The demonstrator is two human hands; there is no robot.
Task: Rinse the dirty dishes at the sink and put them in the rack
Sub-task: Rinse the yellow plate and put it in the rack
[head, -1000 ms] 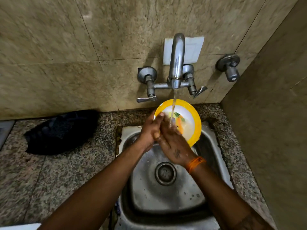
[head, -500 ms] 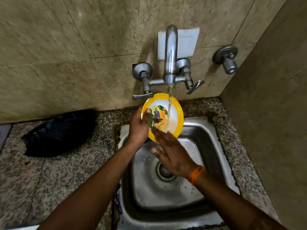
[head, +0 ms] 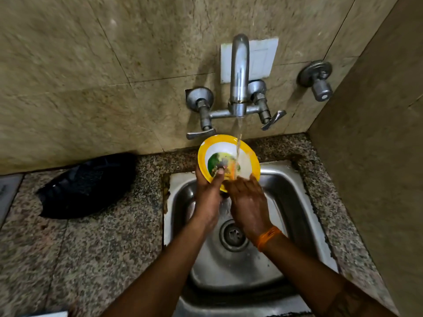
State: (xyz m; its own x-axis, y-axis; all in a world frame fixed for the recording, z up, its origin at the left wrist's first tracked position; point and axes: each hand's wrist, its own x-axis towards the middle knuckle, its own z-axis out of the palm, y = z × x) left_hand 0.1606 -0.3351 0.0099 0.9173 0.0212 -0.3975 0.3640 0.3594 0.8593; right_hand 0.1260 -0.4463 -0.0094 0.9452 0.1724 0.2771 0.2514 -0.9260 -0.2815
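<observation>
Water (head: 239,133) runs from the tap (head: 239,74) onto a yellow-rimmed plate (head: 207,146), which is held tilted above the back edge of the steel sink (head: 297,202). The left hand (head: 209,197) grips the plate at its lower left side, with the thumb lying on the picture in the middle. The right hand (head: 248,202) touches the lower right rim; its fingers look mostly straight, and I cannot tell if they hold the rim. An orange thread (head: 269,237) is around the right wrist. A black bag (head: 87,186) lies on the granite counter (head: 91,259), left of the sink.
</observation>
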